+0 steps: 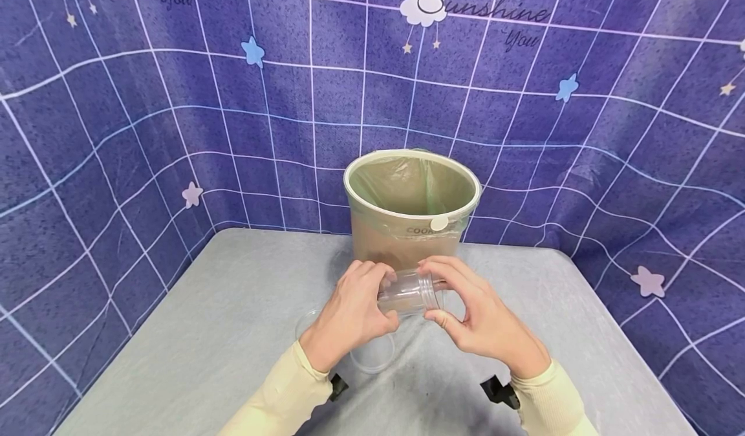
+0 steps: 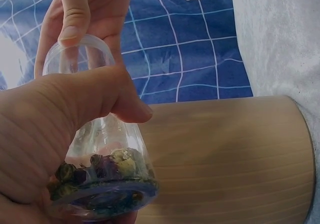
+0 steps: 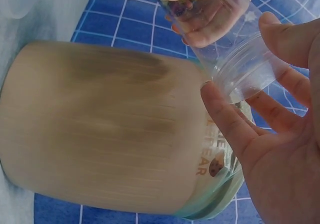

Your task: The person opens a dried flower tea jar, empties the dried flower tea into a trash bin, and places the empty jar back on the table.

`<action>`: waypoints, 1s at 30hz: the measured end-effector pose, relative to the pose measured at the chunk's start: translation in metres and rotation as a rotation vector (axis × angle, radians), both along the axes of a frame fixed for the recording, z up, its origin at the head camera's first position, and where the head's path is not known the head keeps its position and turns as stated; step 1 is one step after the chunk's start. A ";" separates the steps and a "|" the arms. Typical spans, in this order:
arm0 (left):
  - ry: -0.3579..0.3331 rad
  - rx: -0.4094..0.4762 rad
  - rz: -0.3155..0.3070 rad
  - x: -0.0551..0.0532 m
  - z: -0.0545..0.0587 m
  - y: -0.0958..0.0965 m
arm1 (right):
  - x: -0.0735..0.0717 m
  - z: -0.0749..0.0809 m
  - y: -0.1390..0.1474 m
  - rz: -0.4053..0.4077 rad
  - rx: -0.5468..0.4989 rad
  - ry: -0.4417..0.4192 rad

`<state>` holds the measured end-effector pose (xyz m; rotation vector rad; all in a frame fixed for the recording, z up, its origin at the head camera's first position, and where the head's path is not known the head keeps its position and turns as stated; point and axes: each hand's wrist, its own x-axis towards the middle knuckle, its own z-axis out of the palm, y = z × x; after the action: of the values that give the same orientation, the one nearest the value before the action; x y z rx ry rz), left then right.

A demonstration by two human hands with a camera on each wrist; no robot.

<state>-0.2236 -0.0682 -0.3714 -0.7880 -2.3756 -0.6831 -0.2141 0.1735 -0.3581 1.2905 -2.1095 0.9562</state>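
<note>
Over the table, just in front of the bin, a clear plastic jar [image 1: 404,292] is held tilted on its side between both hands. My left hand [image 1: 357,310] grips its body near the base, the thumb lying along the near side. Dried flower buds [image 2: 107,168], dark purple and pale yellow, are gathered at the jar's bottom. My right hand [image 1: 485,319] holds the jar at its mouth, thumb and fingertips on the rim [image 3: 252,76]. No lid is on the jar mouth.
A beige bin [image 1: 396,245] lined with a thin greenish bag stands at the back of the grey table [image 1: 262,281]. Under the left forearm lies a clear round ring-shaped lid [image 1: 372,369], with another clear round piece [image 1: 299,324] beside it. A blue gridded curtain [image 1: 279,132] surrounds the table.
</note>
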 end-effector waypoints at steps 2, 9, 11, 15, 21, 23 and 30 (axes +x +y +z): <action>-0.007 -0.002 0.001 0.000 0.000 0.000 | 0.000 0.000 0.000 0.001 0.003 -0.002; -0.015 -0.005 0.003 0.000 0.000 0.000 | 0.001 0.001 0.000 0.005 0.006 0.003; -0.011 -0.005 0.004 0.000 0.000 0.000 | 0.001 0.001 0.000 0.003 0.008 -0.003; -0.001 -0.004 0.004 0.000 0.000 0.000 | 0.001 0.000 0.000 -0.009 0.015 -0.009; -0.011 -0.007 0.003 0.001 0.001 0.001 | 0.002 0.002 0.001 -0.026 0.023 -0.009; -0.014 -0.010 0.004 0.001 0.001 0.000 | 0.003 0.002 0.001 -0.031 0.024 -0.014; -0.018 -0.008 0.005 0.000 0.000 0.000 | 0.003 0.002 -0.001 -0.047 0.013 -0.019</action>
<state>-0.2233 -0.0677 -0.3715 -0.7828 -2.3969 -0.6818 -0.2115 0.1727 -0.3560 1.2371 -2.1541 0.9400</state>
